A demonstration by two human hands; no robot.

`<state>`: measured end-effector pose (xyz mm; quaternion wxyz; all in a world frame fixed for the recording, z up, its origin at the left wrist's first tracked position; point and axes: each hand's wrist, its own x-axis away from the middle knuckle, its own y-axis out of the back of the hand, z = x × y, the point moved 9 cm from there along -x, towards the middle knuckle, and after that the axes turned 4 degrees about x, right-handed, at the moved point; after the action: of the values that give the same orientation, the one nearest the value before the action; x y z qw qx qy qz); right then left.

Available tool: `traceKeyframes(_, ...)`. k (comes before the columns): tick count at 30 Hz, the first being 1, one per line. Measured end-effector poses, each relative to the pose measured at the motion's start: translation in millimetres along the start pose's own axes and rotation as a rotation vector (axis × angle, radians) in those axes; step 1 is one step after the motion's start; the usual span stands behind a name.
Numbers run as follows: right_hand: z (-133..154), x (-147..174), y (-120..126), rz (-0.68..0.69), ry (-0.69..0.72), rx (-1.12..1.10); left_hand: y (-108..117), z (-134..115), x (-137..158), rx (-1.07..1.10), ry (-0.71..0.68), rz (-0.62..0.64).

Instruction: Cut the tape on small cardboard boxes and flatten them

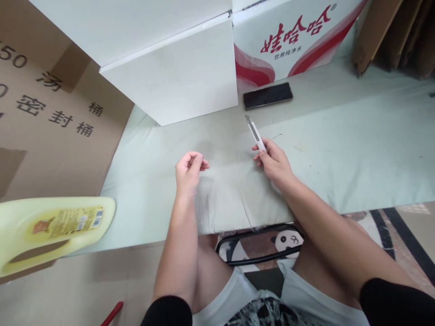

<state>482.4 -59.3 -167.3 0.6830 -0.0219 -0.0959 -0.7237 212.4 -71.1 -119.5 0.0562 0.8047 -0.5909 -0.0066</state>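
My right hand [276,164] is closed round the white handle of a utility knife [255,134] above the green cloth. Its metal blade end points up and to the left, towards the phone. Left of it, my left hand [192,168] hovers over the cloth with its fingers curled in and the thumb against the index finger. Nothing shows between those fingers. The hands are apart. A black phone [268,96] lies flat beyond the knife, in front of a white and red carton [288,40].
A pale green cloth [356,136] covers the table. White boxes [180,77] stand at the back, and a large brown carton [64,108] is on the left. A yellow jug [20,222] sits at the front left. Folded cardboard [380,31] leans at the back right.
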Motion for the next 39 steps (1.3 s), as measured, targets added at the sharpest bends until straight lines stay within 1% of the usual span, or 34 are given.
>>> traceKeyframes(8,1,-1,1,-0.008,0.038,0.036,-1,-2,0,-0.004,-0.011,0.006)
traceKeyframes(14,13,3,1,-0.012,0.067,0.06,0,-1,0,-0.005,-0.009,0.003)
traceKeyframes(20,17,5,2,-0.021,0.034,0.051,0,-1,0,-0.003,-0.011,0.001)
traceKeyframes(25,12,4,4,-0.037,-0.001,0.057,-1,-3,0,-0.004,-0.01,-0.001)
traceKeyframes(31,13,4,7,-0.057,0.047,0.017,0,-4,1,-0.007,-0.009,-0.005)
traceKeyframes(39,16,6,3,-0.023,0.057,-0.007,-1,-3,1,-0.01,-0.007,-0.004)
